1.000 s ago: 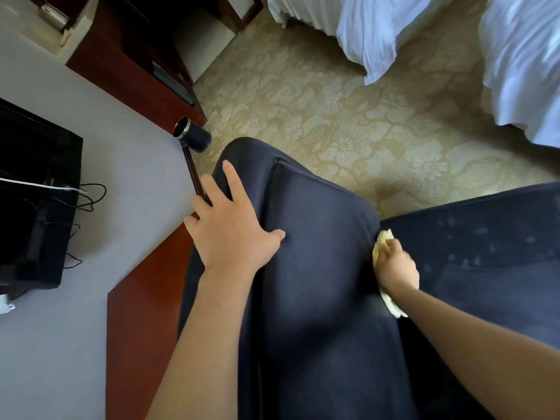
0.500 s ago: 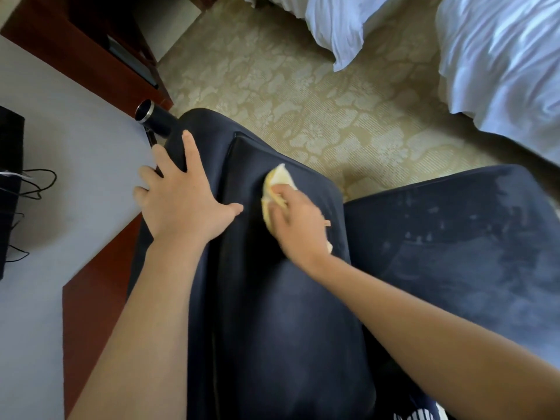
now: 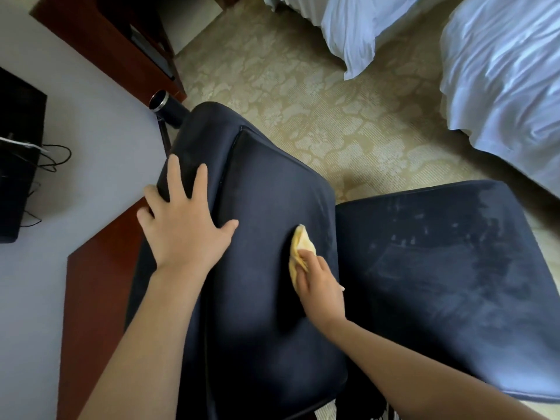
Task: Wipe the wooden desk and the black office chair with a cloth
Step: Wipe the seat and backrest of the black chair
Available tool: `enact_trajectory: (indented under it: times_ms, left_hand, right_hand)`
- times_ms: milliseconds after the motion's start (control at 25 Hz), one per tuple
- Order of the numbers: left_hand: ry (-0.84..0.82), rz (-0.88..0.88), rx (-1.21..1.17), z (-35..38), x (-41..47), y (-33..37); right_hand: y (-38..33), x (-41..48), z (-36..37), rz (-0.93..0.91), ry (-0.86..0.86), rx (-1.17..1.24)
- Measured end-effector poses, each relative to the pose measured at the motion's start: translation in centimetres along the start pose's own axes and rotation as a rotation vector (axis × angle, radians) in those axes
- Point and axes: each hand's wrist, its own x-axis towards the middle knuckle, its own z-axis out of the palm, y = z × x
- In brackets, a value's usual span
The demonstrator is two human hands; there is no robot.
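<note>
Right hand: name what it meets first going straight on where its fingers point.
Beyond its cloth, only bare chair cushion, probably up to the piped edge; the left hand sits aside.

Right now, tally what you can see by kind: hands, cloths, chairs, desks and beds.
Hands: 2, left hand and right hand
Yellow cloth: 1
Black office chair: 1
Wooden desk: 1
Beds: 2, nearer bed and farther bed
Total: 7

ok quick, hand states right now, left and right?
Left hand: open, flat on the chair, holding nothing.
Right hand: closed on the cloth, pressing it against the chair.
</note>
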Motion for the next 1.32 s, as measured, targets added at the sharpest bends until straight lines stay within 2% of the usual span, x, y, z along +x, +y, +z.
enact_trajectory:
  times_ms: [240, 440, 640, 960, 1080, 1120, 1200, 1320]
  left_hand:
    - [-0.008, -0.111, 0.106, 0.3, -8.7, -0.5]
    - [0.045, -0.201, 0.066, 1.0, -14.6, -1.0]
    - [0.035, -0.240, 0.062, 1.0, -18.8, -1.3]
    - [0.024, -0.097, -0.037, 1.0, -19.8, -2.8]
    - [0.022, -0.072, -0.032, 1.0, -19.8, -2.8]
    - [0.010, -0.062, -0.032, 1.0, -19.8, -2.9]
    - [-0.016, -0.044, -0.032, 0.9, -19.8, -3.0]
    - [-0.031, -0.029, -0.030, 0.7, -19.7, -3.0]
  right_hand:
    - [4.9, -3.5, -1.2, 0.382, -0.258, -0.079]
    - [5.0, -7.1, -1.0, 0.472, -0.337, -0.061]
    - [1.1, -11.3, -1.0, 0.275, -0.322, 0.001]
    - [-7.3, -14.2, 0.2, -0.217, -0.247, 0.101]
    - [-6.1, -12.0, -0.4, -0.262, -0.259, 0.084]
    - [-5.0, -11.4, -0.8, -0.214, -0.247, 0.047]
    - [-2.4, -10.5, -1.3, 0.006, -0.222, -0.007]
    - [1.2, -10.3, -1.0, 0.320, -0.338, -0.122]
